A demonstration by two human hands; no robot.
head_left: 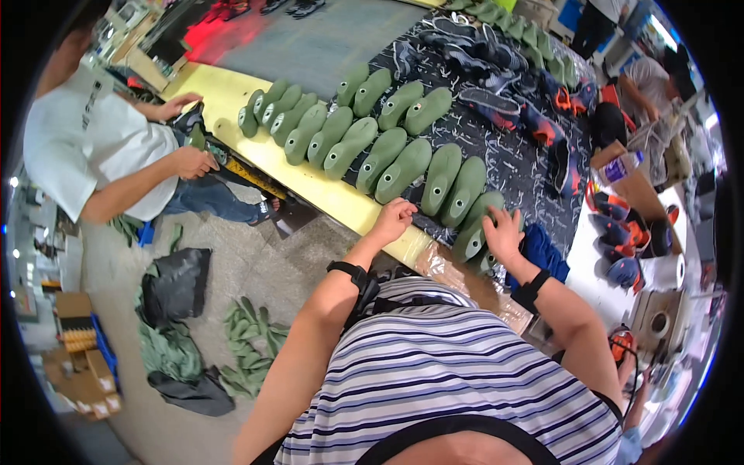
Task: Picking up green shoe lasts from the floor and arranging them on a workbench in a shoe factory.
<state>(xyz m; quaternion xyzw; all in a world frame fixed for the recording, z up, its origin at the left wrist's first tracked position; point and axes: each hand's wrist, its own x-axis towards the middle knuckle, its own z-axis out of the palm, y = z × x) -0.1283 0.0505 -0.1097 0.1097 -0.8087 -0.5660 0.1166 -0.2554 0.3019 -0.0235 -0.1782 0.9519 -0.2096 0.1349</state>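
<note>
Right hand [502,232] spread flat, fingers open, resting on the near green last [474,226] at the end of the row; nothing gripped. Left hand [393,219] loosely curled, knuckles on the desk [310,182] edge just beside the lasts [403,167], holding nothing as far as can be seen. More lasts ranged in rows beyond both hands, leaning on one another, toes up

Risks, judged from this: a push from the open right hand could tip the end last off the near edge, just under the palm, since only a plastic sheet [446,263] lies there. A nudge to one leaning last could topple its neighbours beyond the fingers. Blue cloth [542,252] right of the wrist could snag. Loose lasts on the floor [248,341] below the left elbow, a trip hazard
</note>
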